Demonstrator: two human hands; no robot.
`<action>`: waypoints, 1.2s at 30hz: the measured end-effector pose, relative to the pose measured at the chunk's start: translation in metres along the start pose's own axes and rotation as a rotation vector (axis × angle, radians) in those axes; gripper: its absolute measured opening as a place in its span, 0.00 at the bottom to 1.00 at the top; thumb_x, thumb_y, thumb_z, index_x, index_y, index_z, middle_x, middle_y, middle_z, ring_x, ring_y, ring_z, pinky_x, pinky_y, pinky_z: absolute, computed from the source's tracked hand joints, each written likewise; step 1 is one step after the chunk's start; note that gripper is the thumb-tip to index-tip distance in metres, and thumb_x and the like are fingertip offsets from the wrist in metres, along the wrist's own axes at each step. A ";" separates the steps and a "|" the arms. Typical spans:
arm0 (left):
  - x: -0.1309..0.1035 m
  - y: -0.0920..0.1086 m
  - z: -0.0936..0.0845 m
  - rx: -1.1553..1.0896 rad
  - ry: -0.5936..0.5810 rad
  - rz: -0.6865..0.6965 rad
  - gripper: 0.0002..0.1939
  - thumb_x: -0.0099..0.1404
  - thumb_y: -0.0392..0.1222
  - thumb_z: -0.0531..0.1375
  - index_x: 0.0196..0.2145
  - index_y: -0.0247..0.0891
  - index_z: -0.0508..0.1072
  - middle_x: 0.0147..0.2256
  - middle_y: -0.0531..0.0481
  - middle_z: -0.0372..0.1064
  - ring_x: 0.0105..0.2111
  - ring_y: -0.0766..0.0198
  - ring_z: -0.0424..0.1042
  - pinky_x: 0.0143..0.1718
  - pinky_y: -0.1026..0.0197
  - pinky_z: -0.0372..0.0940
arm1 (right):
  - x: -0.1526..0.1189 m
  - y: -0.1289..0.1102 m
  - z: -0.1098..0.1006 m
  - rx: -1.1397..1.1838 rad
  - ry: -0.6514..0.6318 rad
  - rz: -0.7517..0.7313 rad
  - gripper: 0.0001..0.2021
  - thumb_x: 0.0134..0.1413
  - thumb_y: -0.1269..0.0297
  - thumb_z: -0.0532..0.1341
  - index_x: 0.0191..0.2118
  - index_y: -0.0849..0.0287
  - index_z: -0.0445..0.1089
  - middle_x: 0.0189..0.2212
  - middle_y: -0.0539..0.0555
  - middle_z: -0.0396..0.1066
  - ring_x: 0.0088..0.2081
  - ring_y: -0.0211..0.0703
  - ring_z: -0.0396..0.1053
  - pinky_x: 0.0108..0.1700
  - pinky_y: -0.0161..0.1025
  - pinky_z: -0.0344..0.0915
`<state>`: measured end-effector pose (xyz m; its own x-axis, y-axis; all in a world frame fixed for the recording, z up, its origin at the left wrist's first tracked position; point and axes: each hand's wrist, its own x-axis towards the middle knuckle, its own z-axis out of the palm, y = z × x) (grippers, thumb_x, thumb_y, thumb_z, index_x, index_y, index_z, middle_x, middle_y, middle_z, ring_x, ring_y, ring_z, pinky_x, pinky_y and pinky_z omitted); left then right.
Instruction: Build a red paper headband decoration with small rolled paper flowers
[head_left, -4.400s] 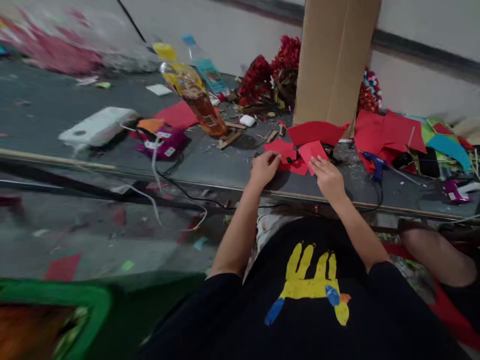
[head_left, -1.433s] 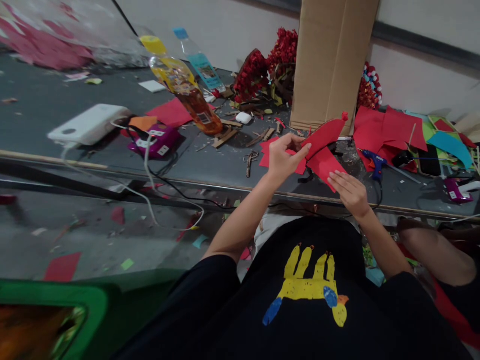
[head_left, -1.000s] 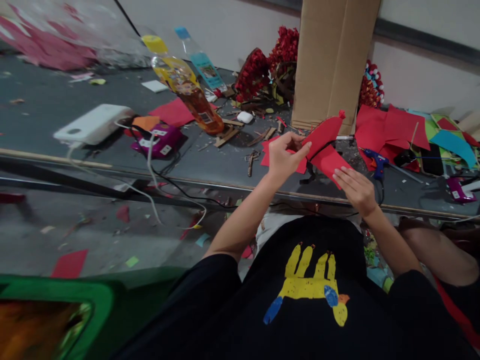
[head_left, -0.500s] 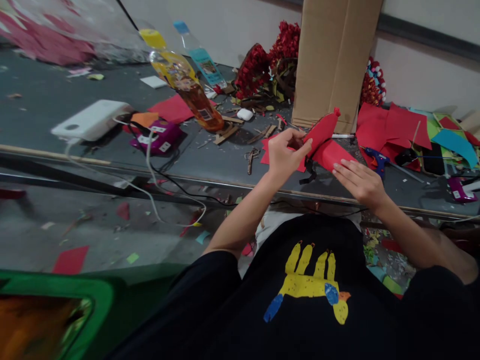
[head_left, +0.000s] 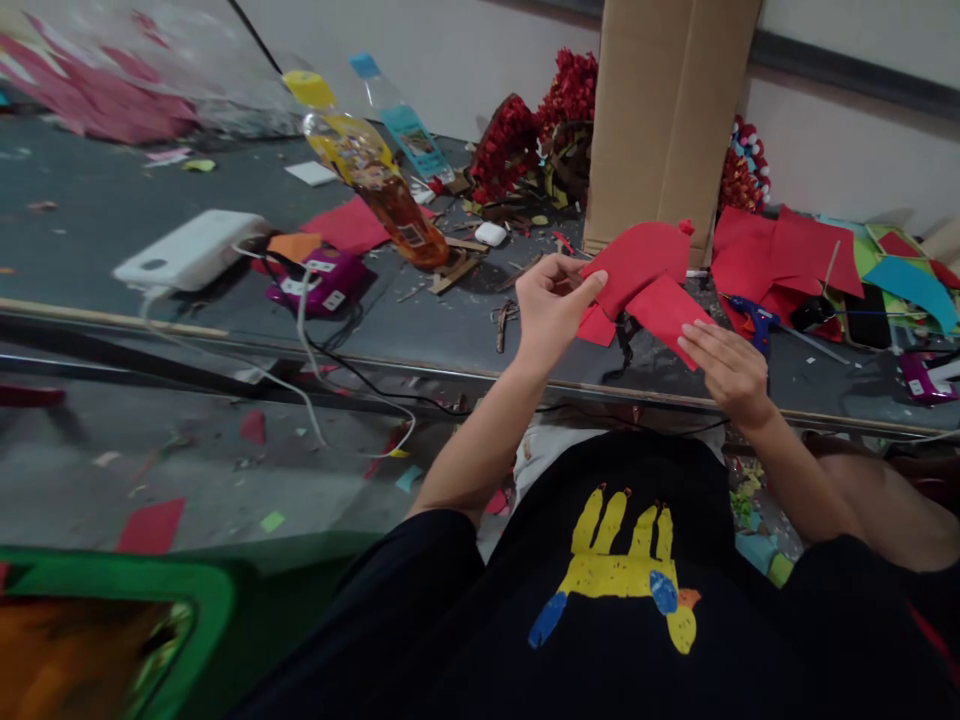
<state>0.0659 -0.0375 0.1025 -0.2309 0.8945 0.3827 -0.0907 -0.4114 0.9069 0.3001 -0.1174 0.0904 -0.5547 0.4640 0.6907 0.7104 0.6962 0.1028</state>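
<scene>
- Wearing a black shirt [head_left: 487,640], close against the front edge of a grey bench [head_left: 442,335]; to the lower left, near a green bin [head_left: 202,595], above a floor strewn with paper scraps.
- With the right hand [head_left: 727,370], gripping the lower right end of a red strip [head_left: 664,312], fingers together and almost straight along its upper face; with the thumb out of sight beneath, too hidden to judge how firmly.
- With the left hand [head_left: 553,308], pinching the left end of a curved red piece [head_left: 641,258], thumb and fingers nearly closed; held by the end only, presumably to leave its broad face uncovered and unbent.
- Holding both pieces over the bench, near its front edge, curved piece just beyond the strip, likely for a clear view of both; partly covering another red sheet [head_left: 597,327] below.
- Just beyond the right hand, lying within easy reach, a blue glue gun [head_left: 757,318], partly hidden by that hand, in front of loose red sheets [head_left: 787,255].
- To the left, cluttering that side: a purple socket block [head_left: 319,282] trailing cables, and a white power bank [head_left: 191,248].
- Farther back, standing: an amber bottle [head_left: 394,210] and a blue-capped bottle [head_left: 412,138].
- Farthest, directly behind the curved piece, blocking the way back: a tall cardboard panel [head_left: 667,120], upright before the wall, partly hiding fuzzy red decorations [head_left: 570,100].
</scene>
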 end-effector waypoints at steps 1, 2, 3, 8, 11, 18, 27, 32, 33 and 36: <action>0.000 0.000 0.000 -0.009 0.003 -0.012 0.08 0.49 0.36 0.66 0.22 0.36 0.67 0.20 0.58 0.63 0.20 0.74 0.61 0.20 0.71 0.56 | 0.000 0.001 0.001 -0.012 0.027 0.027 0.27 0.58 0.78 0.50 0.61 0.50 0.59 0.54 0.50 0.69 0.57 0.41 0.66 0.58 0.43 0.67; 0.000 0.001 -0.001 -0.021 0.004 -0.024 0.08 0.49 0.36 0.66 0.22 0.36 0.67 0.20 0.57 0.63 0.20 0.74 0.62 0.20 0.71 0.57 | -0.001 0.002 0.001 -0.024 0.054 0.052 0.27 0.58 0.79 0.49 0.61 0.50 0.59 0.54 0.50 0.69 0.57 0.41 0.66 0.57 0.43 0.67; 0.000 0.001 0.000 -0.036 0.003 -0.036 0.08 0.49 0.36 0.66 0.22 0.36 0.67 0.20 0.57 0.63 0.20 0.74 0.62 0.21 0.71 0.57 | 0.000 0.001 0.001 -0.033 0.076 0.070 0.28 0.58 0.80 0.49 0.61 0.50 0.59 0.54 0.50 0.70 0.57 0.41 0.66 0.57 0.43 0.67; 0.001 -0.003 0.000 -0.103 0.010 -0.079 0.09 0.49 0.37 0.66 0.22 0.37 0.67 0.19 0.58 0.62 0.19 0.74 0.63 0.21 0.71 0.59 | 0.003 -0.010 0.001 -0.030 0.006 0.052 0.27 0.58 0.80 0.48 0.59 0.51 0.62 0.54 0.50 0.70 0.57 0.40 0.66 0.58 0.41 0.66; 0.002 -0.006 -0.001 -0.123 0.012 -0.090 0.09 0.49 0.38 0.66 0.22 0.37 0.67 0.19 0.58 0.63 0.19 0.74 0.63 0.20 0.71 0.60 | 0.001 -0.006 0.003 -0.044 0.062 0.056 0.27 0.58 0.80 0.48 0.60 0.50 0.60 0.54 0.50 0.70 0.57 0.40 0.66 0.57 0.42 0.67; -0.002 -0.006 -0.001 -0.105 0.027 0.017 0.12 0.49 0.41 0.68 0.23 0.37 0.67 0.20 0.58 0.63 0.20 0.75 0.63 0.21 0.71 0.59 | 0.000 -0.002 0.008 -0.003 0.216 0.144 0.28 0.57 0.81 0.48 0.59 0.49 0.62 0.51 0.50 0.73 0.52 0.38 0.70 0.53 0.40 0.70; -0.008 -0.006 -0.002 -0.107 0.039 0.164 0.15 0.49 0.46 0.69 0.24 0.37 0.68 0.22 0.58 0.65 0.20 0.76 0.61 0.22 0.71 0.58 | 0.000 0.004 0.001 0.037 0.371 0.360 0.23 0.58 0.79 0.49 0.50 0.49 0.72 0.46 0.48 0.76 0.48 0.39 0.74 0.51 0.40 0.71; -0.008 -0.006 -0.001 -0.108 0.055 0.152 0.16 0.48 0.47 0.70 0.24 0.37 0.67 0.23 0.58 0.65 0.20 0.76 0.62 0.22 0.71 0.58 | 0.000 0.007 -0.002 0.013 0.322 0.394 0.21 0.57 0.78 0.49 0.47 0.51 0.74 0.45 0.48 0.76 0.47 0.39 0.74 0.51 0.41 0.72; -0.008 -0.005 -0.002 -0.108 0.061 0.141 0.16 0.48 0.47 0.70 0.24 0.37 0.67 0.23 0.58 0.65 0.20 0.76 0.61 0.22 0.71 0.58 | -0.001 0.008 -0.003 0.009 0.319 0.400 0.21 0.57 0.78 0.49 0.47 0.50 0.74 0.45 0.48 0.76 0.47 0.39 0.74 0.51 0.41 0.71; -0.010 -0.004 -0.003 -0.116 0.069 0.091 0.16 0.47 0.46 0.70 0.23 0.38 0.67 0.21 0.58 0.64 0.19 0.76 0.61 0.22 0.71 0.58 | -0.006 0.017 -0.006 0.033 0.360 0.459 0.22 0.57 0.77 0.49 0.47 0.49 0.73 0.45 0.48 0.76 0.48 0.41 0.73 0.53 0.43 0.70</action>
<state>0.0655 -0.0449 0.0947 -0.3093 0.8402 0.4454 -0.1772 -0.5110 0.8411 0.3182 -0.1117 0.0922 -0.0072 0.5104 0.8599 0.8263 0.4874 -0.2824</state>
